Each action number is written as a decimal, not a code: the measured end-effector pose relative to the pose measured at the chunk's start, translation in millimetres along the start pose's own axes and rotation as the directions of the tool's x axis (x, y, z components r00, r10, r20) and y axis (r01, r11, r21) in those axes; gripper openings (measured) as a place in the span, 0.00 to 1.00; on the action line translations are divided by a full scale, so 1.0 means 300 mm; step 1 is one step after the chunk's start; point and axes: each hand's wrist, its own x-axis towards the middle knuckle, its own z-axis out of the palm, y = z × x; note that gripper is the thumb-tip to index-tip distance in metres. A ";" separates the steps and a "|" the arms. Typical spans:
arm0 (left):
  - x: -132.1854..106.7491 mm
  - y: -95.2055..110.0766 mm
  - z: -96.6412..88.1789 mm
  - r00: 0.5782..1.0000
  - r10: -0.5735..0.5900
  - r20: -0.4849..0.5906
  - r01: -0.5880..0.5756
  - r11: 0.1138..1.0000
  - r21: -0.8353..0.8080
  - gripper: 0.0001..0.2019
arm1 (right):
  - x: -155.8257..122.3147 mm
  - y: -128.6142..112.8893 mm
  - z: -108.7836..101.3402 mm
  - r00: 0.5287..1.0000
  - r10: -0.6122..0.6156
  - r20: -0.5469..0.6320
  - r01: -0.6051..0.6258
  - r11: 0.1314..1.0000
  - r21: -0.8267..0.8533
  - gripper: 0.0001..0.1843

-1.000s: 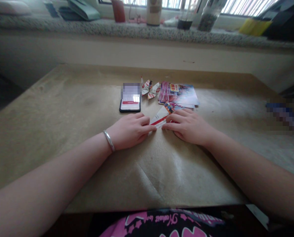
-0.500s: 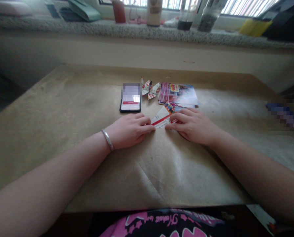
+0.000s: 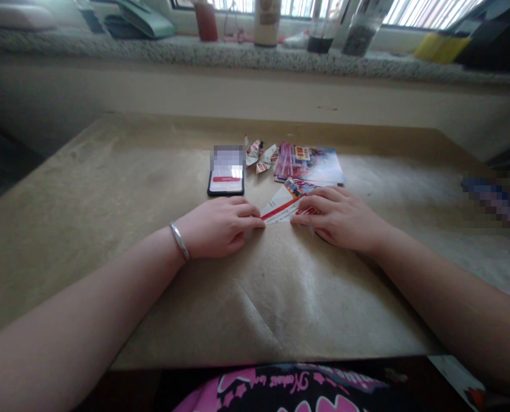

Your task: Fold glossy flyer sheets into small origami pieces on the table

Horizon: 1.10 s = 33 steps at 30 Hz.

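A folded paper [image 3: 281,207], white with a red stripe and printed colour, lies flat on the table in a roughly triangular shape. At its left corner, my left hand [image 3: 220,226] has thumb and fingers closed on the edge; a silver bangle circles that wrist. My right hand [image 3: 338,217] covers the paper's right part, its fingers on top and the thumb at the lower edge. Both thumbs are along the near fold. Whatever lies under the right fingers is hidden.
Beyond the paper are a phone [image 3: 226,171] with a lit screen, folded paper pieces [image 3: 261,155] and a stack of printed leaflets [image 3: 319,163]. A blurred bluish thing [image 3: 497,205] lies at the right. Bottles and jars stand on the stone sill [image 3: 220,54].
My hands have slid slightly apart along the paper's near edge, left hand leftward and right hand a little rightward. More of the paper's red stripe shows between them.
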 end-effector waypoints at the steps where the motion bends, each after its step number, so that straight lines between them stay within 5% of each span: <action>1: -0.001 -0.001 0.000 1.000 -0.003 0.004 0.003 1.000 -0.008 0.20 | -0.005 0.003 0.001 1.000 -0.001 0.001 0.001 1.000 -0.004 0.18; 33: -0.017 -0.033 -0.013 1.000 0.001 -0.027 -0.005 0.984 -0.181 0.14 | -0.093 0.055 0.006 0.999 0.034 0.011 -0.034 0.999 0.012 0.19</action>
